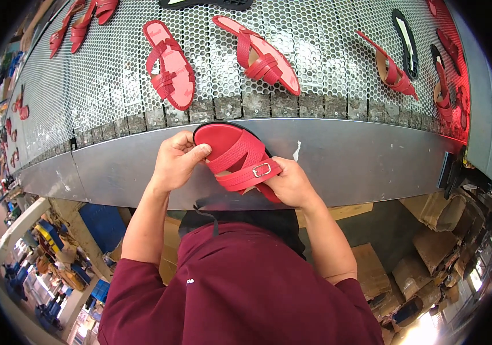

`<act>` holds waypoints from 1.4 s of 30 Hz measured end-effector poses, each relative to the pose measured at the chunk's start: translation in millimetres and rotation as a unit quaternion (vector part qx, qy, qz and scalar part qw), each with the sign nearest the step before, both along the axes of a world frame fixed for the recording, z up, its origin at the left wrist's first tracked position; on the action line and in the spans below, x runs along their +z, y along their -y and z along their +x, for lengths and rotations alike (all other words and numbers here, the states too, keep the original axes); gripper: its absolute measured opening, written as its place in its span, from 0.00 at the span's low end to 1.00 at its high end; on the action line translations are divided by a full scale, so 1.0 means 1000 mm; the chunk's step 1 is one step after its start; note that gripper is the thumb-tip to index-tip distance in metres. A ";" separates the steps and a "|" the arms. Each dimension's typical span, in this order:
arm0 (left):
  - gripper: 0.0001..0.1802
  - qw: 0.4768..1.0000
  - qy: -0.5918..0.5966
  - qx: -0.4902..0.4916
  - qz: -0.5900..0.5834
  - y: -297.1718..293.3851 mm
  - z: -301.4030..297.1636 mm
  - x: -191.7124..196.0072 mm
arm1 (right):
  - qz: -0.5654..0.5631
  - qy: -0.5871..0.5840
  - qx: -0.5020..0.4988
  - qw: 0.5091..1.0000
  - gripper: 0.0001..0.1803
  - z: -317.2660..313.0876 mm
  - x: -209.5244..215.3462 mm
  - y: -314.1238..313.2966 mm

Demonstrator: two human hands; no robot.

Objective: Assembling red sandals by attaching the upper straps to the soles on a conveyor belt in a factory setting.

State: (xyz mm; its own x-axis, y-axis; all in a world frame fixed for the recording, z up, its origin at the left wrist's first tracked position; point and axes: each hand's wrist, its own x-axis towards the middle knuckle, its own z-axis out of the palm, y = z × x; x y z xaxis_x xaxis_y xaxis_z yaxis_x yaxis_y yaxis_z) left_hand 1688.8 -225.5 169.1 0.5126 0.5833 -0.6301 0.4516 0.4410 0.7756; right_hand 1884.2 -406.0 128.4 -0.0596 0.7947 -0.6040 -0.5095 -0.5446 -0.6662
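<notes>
Between my two hands is a red sandal [226, 146] with a black sole edge, crossed braided straps and a small metal buckle. My left hand [178, 160] pinches its rounded end, thumb on top of the red insole. Around the strapped end, near the buckle, my right hand [293, 183] is closed; some of its fingers are hidden under the sandal. The sandal is held over the smooth metal edge [349, 161] of a conveyor. Just beyond lie two red sandal uppers with pink undersides, one [171, 69] to the left and another [266, 60] to the right.
The perforated conveyor belt [320, 52] carries more red uppers [392, 72] and black soles [406, 43] at right. A grey housing with red glow [484, 103] stands at the far right. Cardboard boxes [369, 270] sit below right; a blue panel [101, 225] is below left.
</notes>
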 end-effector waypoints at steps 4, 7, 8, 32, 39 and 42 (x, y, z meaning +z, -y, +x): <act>0.05 0.998 0.057 0.015 0.004 0.002 -0.002 -0.003 | -0.010 0.021 0.014 1.000 0.11 0.011 0.003 -0.002; 0.06 0.998 0.039 -0.016 -0.040 -0.005 0.002 -0.001 | -0.003 0.042 0.035 0.999 0.11 0.020 0.006 -0.001; 0.09 0.996 0.063 -0.023 -0.052 -0.007 0.010 0.005 | -0.004 0.043 0.032 0.999 0.11 0.022 0.007 0.000; 0.25 0.792 -0.031 -0.411 0.450 0.051 0.113 0.013 | -0.116 0.276 -0.021 0.954 0.12 0.077 -0.007 0.076; 0.39 0.669 0.008 -0.624 0.404 0.115 0.165 -0.020 | -0.056 0.252 -0.066 0.964 0.22 0.077 0.000 0.096; 0.37 0.683 0.038 -0.605 0.407 0.114 0.166 -0.024 | 0.034 0.516 -0.031 0.855 0.30 0.080 0.008 0.109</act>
State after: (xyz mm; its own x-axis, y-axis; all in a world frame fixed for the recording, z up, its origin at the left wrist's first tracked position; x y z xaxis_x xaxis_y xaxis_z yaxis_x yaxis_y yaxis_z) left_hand 1854.9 -339.3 145.1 0.9432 -0.1547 -0.2940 0.0487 -0.8109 0.5831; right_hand 1964.6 -514.6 136.1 0.5202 0.8131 -0.2614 0.3431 -0.4792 -0.8078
